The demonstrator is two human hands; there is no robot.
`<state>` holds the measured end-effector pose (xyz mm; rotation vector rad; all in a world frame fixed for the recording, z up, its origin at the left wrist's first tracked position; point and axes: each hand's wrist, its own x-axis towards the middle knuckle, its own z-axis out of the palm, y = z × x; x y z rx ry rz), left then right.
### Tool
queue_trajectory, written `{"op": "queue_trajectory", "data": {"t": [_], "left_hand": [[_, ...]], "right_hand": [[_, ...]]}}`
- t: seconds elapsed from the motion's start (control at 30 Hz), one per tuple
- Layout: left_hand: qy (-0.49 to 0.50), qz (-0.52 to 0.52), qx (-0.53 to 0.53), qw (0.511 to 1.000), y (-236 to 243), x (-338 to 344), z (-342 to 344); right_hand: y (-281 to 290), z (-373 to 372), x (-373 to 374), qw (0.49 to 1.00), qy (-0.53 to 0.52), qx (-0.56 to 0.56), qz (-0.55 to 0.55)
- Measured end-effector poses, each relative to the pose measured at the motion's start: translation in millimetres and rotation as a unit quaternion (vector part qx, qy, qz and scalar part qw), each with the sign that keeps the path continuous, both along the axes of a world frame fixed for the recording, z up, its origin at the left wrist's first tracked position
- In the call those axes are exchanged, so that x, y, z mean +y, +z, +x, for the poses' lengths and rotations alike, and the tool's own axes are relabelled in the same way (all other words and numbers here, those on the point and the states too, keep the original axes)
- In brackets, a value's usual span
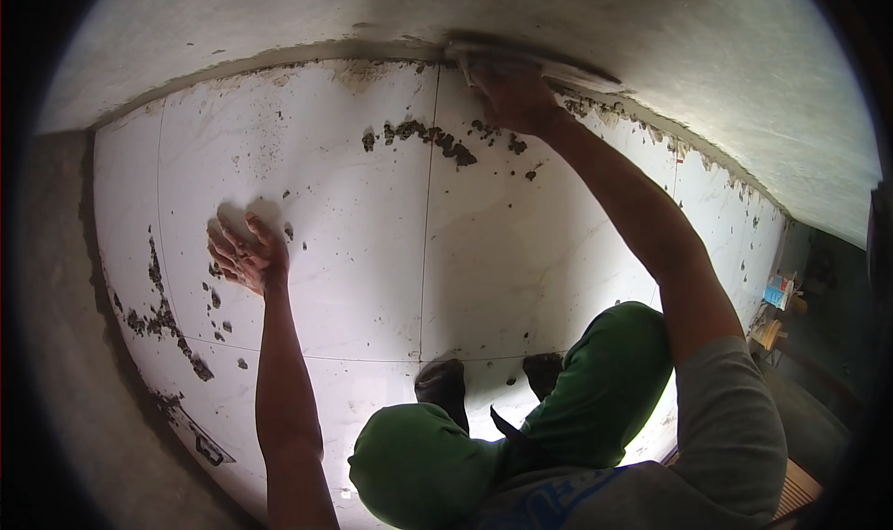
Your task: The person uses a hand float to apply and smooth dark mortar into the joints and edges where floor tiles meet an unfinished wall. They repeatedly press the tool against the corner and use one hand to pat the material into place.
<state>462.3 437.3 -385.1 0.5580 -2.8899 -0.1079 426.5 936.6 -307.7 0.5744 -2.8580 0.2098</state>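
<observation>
My left hand (pixel 249 251) rests on the white marbled tile floor (pixel 353 232) at left, fingers spread and holding nothing. At the top, my right hand (pixel 510 93) grips a flat float (pixel 581 72), slightly blurred, against the bottom of the plastered wall (pixel 670 23). Grey mortar crumbs (pixel 451 148) lie scattered on the tiles below that hand, with more around my left hand and along the edges. A trowel (pixel 209 446) lies at the lower left beside the left wall.
My green-clad knees and dark-covered feet (pixel 442 386) are at the lower centre. A grey wall (pixel 60 279) borders the left. At the far right are a blue-and-white package (pixel 777 290), some wooden pieces (pixel 766 333) and a darker area beyond the tiles.
</observation>
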Motion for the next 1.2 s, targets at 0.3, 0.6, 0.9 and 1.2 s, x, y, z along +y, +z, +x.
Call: {"op": "queue_trajectory", "data": {"t": [0.3, 0.6, 0.9, 1.2], "left_hand": [[0.026, 0.004, -0.034, 0.999, 6.0, 1.7, 0.8], [0.01, 0.0, -0.003, 1.0, 1.0, -5.2, 1.5], [0.022, 0.016, -0.021, 0.999, 4.9, 2.1, -1.7], [0.029, 0.01, -0.018, 0.999, 6.0, -3.8, 2.0]], "right_hand": [[51.9, 66.6, 40.7, 0.994, -0.004, 0.054, -0.092], [13.3, 140.3, -14.4, 0.976, -0.02, -0.176, -0.128], [-5.9, 60.7, 0.2, 0.993, -0.005, -0.044, -0.109], [-3.3, 74.6, 36.8, 0.999, 0.027, 0.022, -0.029]]}}
